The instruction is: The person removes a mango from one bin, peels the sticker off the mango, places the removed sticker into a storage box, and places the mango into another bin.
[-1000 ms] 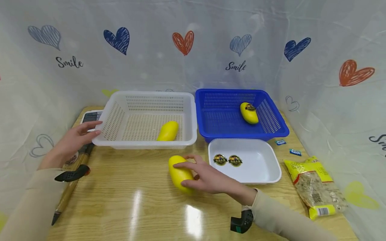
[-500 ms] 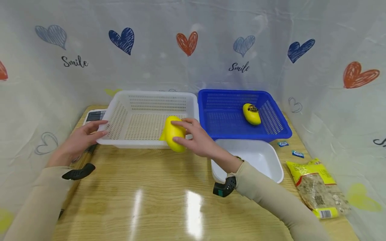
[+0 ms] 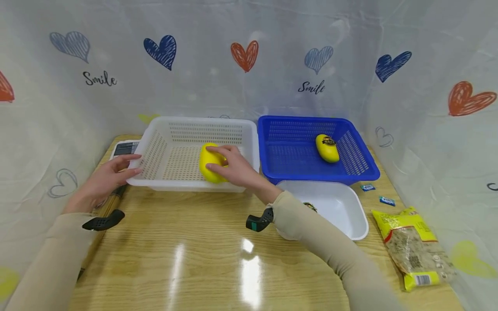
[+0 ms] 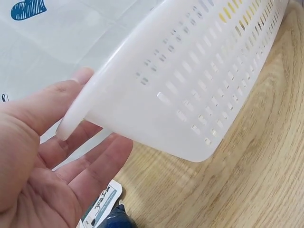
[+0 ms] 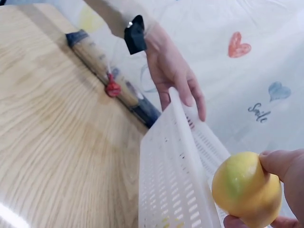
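In the head view, a yellow mango (image 3: 210, 163) is gripped between the thumb and fingers of my right hand (image 3: 232, 167). It is over the front part of the white plastic basket (image 3: 186, 186); how far it is above the basket floor I cannot tell. The right wrist view shows this mango (image 5: 244, 190) beside the basket's near wall. A second mango in that basket is almost wholly hidden behind the hand. At the basket's left end, my left hand (image 3: 105, 179) pinches the rim, thumb over it and fingers beneath, as the left wrist view shows.
Touching the white basket on its right is a blue basket (image 3: 272, 174) with a stickered mango (image 3: 327, 148). In front stands a white tray (image 3: 346, 211), partly covered by my right arm. Further right lie small blue packets (image 3: 387, 201) and a yellow bag (image 3: 412, 250). A long wrapped item (image 5: 111, 76) lies left.
My right hand has lifted the mango from the table and carried it forward and left over the white basket. My left hand has stayed at the basket's left rim.
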`<state>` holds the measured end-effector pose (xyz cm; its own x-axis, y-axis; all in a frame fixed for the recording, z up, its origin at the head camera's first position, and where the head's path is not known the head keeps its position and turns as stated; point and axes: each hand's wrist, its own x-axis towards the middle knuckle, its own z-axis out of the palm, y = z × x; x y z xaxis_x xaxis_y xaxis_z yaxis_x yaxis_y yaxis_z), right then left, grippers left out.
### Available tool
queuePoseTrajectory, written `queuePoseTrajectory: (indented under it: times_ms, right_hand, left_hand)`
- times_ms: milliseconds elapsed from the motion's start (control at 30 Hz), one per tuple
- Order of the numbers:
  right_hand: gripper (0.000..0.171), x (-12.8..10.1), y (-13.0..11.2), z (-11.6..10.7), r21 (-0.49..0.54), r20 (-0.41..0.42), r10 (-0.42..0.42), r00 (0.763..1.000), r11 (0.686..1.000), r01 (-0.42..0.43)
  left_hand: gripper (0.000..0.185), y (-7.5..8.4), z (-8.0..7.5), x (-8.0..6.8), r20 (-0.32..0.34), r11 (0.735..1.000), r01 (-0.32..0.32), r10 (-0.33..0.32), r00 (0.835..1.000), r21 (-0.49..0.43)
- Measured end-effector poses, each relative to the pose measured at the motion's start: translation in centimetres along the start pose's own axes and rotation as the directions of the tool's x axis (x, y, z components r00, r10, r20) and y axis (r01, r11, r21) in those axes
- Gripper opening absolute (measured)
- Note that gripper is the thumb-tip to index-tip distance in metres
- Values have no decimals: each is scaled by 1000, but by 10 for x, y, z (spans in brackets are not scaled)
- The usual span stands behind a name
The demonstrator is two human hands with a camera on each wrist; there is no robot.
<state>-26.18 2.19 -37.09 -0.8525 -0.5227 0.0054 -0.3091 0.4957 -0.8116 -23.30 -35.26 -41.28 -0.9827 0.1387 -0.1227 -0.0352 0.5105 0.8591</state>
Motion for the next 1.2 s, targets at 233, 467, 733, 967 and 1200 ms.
queuePoseTrajectory:
  times_ms: [233, 467, 733, 967, 1200]
  right_hand:
    - [53, 28, -3, 22, -49, -1, 14, 1000, 999, -14]
    - [53, 47, -1, 38, -175, 88, 39, 995, 984, -23]
    - [52, 53, -3, 44, -268, 157, 68, 985, 963, -24]
    - [46, 56, -5, 46, -367, 206, 73, 976, 930, 7]
    - [43, 60, -3, 45, -405, 245, 61, 968, 913, 45]
  left_hand:
    - [74, 4, 0, 2, 0, 998, 56, -56, 998, 28]
    - [73, 4, 1, 3, 0, 998, 60, -60, 998, 29]
    - [71, 2, -1, 1, 9, 999, 43, -43, 999, -2]
    - [71, 4, -1, -1, 12, 999, 38, -38, 999, -4]
    - [71, 6, 0, 0, 7, 999, 49, -49, 999, 15]
